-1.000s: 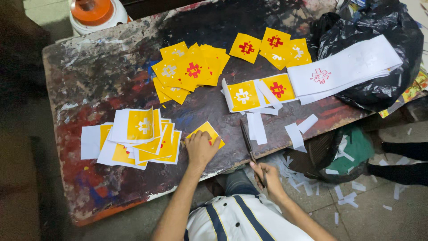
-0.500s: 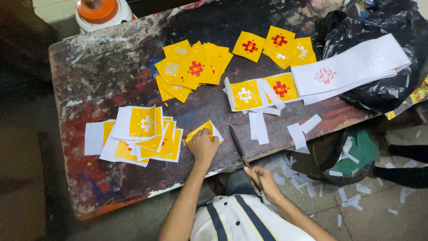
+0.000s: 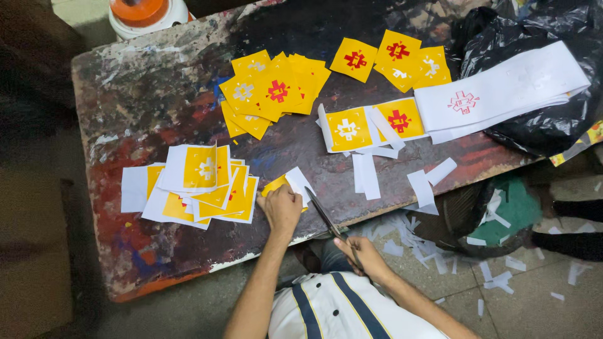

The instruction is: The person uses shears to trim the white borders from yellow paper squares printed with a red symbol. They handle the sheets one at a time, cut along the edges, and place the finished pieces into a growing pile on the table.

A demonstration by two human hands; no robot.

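Yellow sticker sheet (image 3: 284,184), with its white margin turned up toward the far side, lies at the near edge of the paint-smeared table (image 3: 144,94), pinned under the left hand (image 3: 282,209). That hand is closed down on the sheet, fingers curled and pressing it flat. Scissors (image 3: 328,220) sit just to the right of it, gripped around the handles by the right hand (image 3: 361,255). The blades point up and to the left, their tip just beside the sheet's white edge, and whether they are parted cannot be told. The scissors' long axis runs diagonally from the person's lap to the sheet, so the left hand is the one on the paper and the right is off the table's edge.

Left of the sheet lies a loose stack of cut stickers (image 3: 195,188). Farther back a fan of yellow squares (image 3: 273,91) spreads out, and white offcut strips (image 3: 364,176) lie to the right. A long white printed strip (image 3: 502,94) rests across a black plastic bag (image 3: 534,37). Paper scraps (image 3: 402,242) litter the tiled floor below.
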